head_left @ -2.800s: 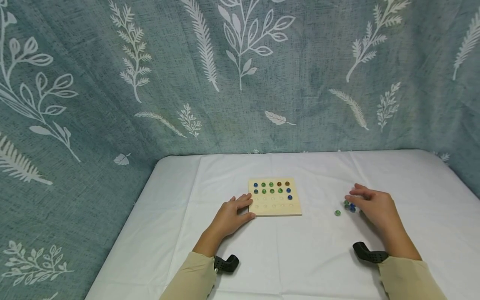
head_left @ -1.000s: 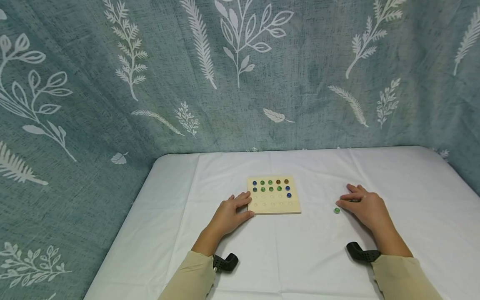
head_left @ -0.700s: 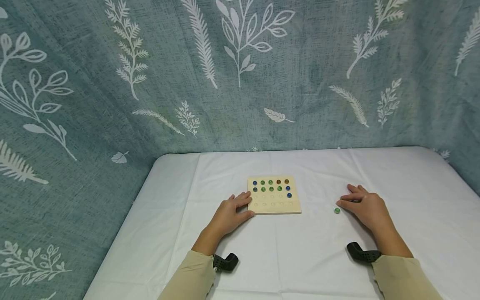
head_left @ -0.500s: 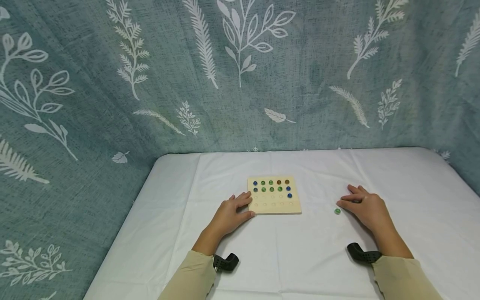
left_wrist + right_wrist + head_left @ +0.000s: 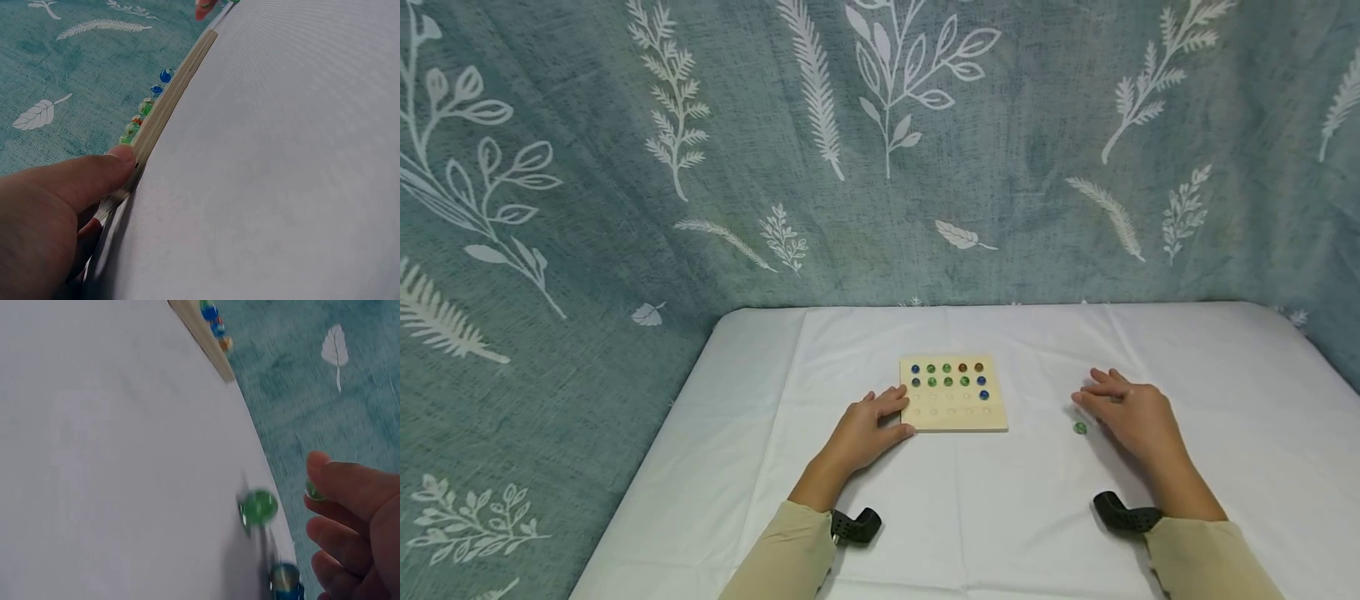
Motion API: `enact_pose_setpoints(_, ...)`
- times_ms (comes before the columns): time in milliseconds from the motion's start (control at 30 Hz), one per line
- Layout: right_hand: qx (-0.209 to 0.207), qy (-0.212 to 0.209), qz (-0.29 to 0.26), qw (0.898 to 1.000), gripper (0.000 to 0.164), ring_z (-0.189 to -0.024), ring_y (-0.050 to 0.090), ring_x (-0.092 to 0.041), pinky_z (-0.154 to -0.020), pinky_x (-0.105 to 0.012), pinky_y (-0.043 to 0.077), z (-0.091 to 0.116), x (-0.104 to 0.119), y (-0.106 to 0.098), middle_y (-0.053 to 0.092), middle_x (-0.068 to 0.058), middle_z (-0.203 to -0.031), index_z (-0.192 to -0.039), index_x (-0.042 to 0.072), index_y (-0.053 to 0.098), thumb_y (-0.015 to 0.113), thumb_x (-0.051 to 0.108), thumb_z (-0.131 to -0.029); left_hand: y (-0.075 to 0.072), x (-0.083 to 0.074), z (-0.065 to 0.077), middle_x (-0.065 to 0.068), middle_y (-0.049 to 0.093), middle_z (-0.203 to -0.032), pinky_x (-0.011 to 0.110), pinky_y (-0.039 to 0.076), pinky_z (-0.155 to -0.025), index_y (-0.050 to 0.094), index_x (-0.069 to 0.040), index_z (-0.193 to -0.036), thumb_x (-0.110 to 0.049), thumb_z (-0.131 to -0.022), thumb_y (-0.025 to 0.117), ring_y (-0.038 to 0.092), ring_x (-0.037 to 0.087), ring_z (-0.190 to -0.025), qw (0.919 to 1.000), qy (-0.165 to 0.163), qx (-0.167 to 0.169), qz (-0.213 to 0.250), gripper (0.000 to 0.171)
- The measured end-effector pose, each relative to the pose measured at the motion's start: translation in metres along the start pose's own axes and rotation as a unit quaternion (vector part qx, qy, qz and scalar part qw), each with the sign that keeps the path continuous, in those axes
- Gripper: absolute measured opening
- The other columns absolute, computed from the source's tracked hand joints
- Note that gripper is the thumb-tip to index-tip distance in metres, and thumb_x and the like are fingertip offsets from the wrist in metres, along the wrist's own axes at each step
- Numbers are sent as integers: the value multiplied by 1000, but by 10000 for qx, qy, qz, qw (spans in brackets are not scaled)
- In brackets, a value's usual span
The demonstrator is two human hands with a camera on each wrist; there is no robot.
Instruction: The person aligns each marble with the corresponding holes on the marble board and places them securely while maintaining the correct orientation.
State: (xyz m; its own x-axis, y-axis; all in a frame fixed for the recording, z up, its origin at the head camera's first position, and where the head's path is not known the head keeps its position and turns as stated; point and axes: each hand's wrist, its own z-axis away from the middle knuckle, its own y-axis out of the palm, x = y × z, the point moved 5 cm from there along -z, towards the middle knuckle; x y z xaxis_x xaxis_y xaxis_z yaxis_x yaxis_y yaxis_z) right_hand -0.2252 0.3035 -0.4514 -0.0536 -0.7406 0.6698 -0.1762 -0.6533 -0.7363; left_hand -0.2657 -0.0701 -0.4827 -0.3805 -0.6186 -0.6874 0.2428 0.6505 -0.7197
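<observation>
In the head view a pale wooden board [image 5: 955, 422] lies mid-table, with marbles in its two far rows and one blue marble [image 5: 984, 395] in the third row's right hollow. My left hand [image 5: 862, 431] holds the board's left side, thumb at the near corner and fingers over the edge. To the right, my right hand [image 5: 1138, 417] is raised a little above the cloth. Its thumb and fingers pinch a green marble [image 5: 314, 491], plain in the right wrist view. Just below these fingertips a second green marble [image 5: 1080, 428] sits on the table.
More marbles, blue among them [image 5: 286, 581], lie behind the green one in the right wrist view; the right hand hides them from the head camera. A white cloth [image 5: 1000, 517] covers the table. A teal leaf-patterned curtain [image 5: 1030, 242] hangs along its far edge.
My right hand has come left over the loose marbles, covering the cluster that showed earlier, and has just risen slightly. My left hand stays on the board, whose marbles are unchanged.
</observation>
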Motion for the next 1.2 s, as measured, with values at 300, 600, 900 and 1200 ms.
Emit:
enact_pose_setpoints(300, 412, 267, -869, 9950, 52, -140, 39, -39, -110, -68, 31, -4, 31, 31, 52, -10, -144, -117, 4, 72, 67, 48, -91, -1, 0, -1, -6, 47, -149, 37, 24, -124, 59, -11, -137, -34, -89, 74, 41, 13, -141, 10000, 8, -27, -59, 55)
enact_pose_setpoints(600, 751, 167, -1271, 9889, 42, -139, 44, -33, -114, -53, 38, -4, 60, 70, 55, -10, -142, -115, 2, 73, 71, 36, -91, -1, -1, 1, -6, 47, -150, 38, 24, -124, 60, -11, -136, -33, -88, 74, 42, 14, -141, 10000, -52, -49, 35, 54)
enact_pose_setpoints(900, 703, -109, -930, 9931, 29, -138, 45, -34, -115, -54, 36, -1, 67, 84, 57, -12, -139, -104, 4, 77, 74, 29, -89, 0, -2, 1, -5, 47, -149, 39, 25, -124, 60, -10, -136, -32, -88, 74, 42, 14, -141, 10000, -17, -59, -14, 54)
enact_pose_setpoints(1200, 660, -467, -341, 9961, 29, -136, 46, -38, -111, -57, 39, 3, 76, 88, 56, -14, -139, -104, 7, 78, 75, 30, -87, -1, -3, 2, -6, 47, -149, 37, 25, -124, 60, -11, -136, -32, -88, 74, 42, 13, -140, 10000, -27, -57, 7, 54)
